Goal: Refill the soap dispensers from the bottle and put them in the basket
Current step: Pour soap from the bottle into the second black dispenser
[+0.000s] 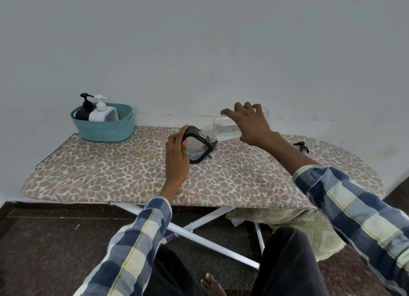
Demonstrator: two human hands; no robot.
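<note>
The clear plastic bottle [230, 127] looks light and thin-walled, so a firm squeeze would likely dent it and send the liquid out in a surge; a broad hold round the wide body, as the right hand [250, 124] has it now, seems the safest place, fingers spread over the top and closed on it. It is tipped almost level above the ironing board [110, 171], its threaded neck touching or just at the open mouth of the dark dispenser [198, 146]. That dispenser is a squat, black-framed piece with a clear window through which liquid shows; it looks rigid, and probably slippery if any soap runs down it, so the framed edge is the better place to take it. The left hand [177, 156] has its grip clamped on that near edge, tilting the dispenser toward the bottle while it rests on the board. A black pump head [301, 146] lies loose on the board to the right, well apart. At the far left the teal basket [104, 129] stands on the board and already holds a black dispenser [85, 111] and a white dispenser [103, 114], both upright, side by side
</note>
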